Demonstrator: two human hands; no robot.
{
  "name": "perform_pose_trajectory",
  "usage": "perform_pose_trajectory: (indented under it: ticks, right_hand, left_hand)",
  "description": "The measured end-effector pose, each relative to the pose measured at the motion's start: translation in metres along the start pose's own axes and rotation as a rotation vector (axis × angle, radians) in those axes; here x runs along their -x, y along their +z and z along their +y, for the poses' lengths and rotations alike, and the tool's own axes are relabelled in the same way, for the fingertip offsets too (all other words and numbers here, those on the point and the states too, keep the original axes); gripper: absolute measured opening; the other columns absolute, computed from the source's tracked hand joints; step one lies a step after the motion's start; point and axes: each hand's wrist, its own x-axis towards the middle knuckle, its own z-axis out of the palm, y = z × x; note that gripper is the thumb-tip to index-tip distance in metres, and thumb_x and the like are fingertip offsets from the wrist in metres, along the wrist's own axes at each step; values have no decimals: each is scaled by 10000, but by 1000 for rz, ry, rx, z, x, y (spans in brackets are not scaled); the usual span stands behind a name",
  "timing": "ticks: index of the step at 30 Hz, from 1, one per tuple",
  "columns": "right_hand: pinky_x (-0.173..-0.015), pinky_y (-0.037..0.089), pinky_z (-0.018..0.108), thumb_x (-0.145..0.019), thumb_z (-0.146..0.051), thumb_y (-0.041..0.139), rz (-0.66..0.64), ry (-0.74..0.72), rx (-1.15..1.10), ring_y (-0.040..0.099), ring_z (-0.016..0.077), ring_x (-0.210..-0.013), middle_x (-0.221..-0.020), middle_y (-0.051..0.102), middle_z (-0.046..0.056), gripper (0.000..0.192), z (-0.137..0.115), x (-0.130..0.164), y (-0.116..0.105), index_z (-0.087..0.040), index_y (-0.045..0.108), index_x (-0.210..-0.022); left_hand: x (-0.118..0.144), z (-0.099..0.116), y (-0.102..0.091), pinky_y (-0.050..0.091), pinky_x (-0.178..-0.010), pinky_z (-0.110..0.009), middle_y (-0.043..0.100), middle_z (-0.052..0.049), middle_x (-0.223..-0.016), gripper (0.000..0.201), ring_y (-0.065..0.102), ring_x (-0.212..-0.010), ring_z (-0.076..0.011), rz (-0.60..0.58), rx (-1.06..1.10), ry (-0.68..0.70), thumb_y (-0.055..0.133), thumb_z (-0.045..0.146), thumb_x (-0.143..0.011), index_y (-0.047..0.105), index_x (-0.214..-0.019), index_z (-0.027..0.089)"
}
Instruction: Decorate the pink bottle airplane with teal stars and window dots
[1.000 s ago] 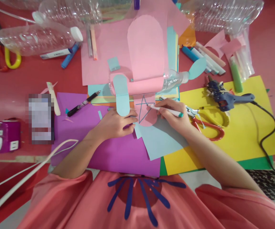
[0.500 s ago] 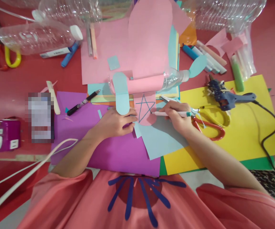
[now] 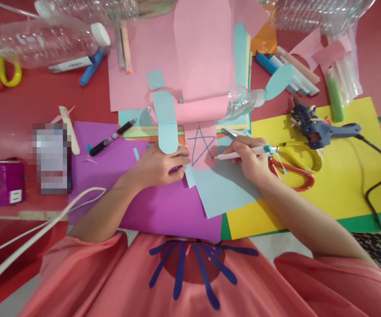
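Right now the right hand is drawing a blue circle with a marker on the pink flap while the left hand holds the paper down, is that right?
Not quite. The shape on the pink flap is a blue star, not a circle. The rest holds: the head view shows the right hand gripping the marker with its tip at the star, and the left hand pressing on the paper beside it.

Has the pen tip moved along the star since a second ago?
Yes. The pen in the right hand now has its tip at the star's lower right point; earlier it sat near the top right. The left hand holds the paper.
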Motion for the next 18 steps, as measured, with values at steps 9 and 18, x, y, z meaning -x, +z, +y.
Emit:
perform_pose_trajectory:
  ticks: [9,18]
  right_hand:
    - [-428,334,281,-741,-274,493,2,5,-41,405,101,-356,-383,480,-25,291,-2,-1,-1,-218,539,-460]
    - [-433,341,279,-763,-345,515,-26,40,-58,413,96,-351,-377,487,-23,338,0,-1,-2,-210,562,-457]
  left_hand:
    - [-1,2,-2,560,-721,-322,749,-63,-1030,288,719,-956,-225,5,-17,17,432,219,-924,716,-931,177]
    - [-1,5,-5,553,-768,-320,740,-57,-1049,283,705,-987,-217,-36,7,-29,433,230,-929,713,-941,192]
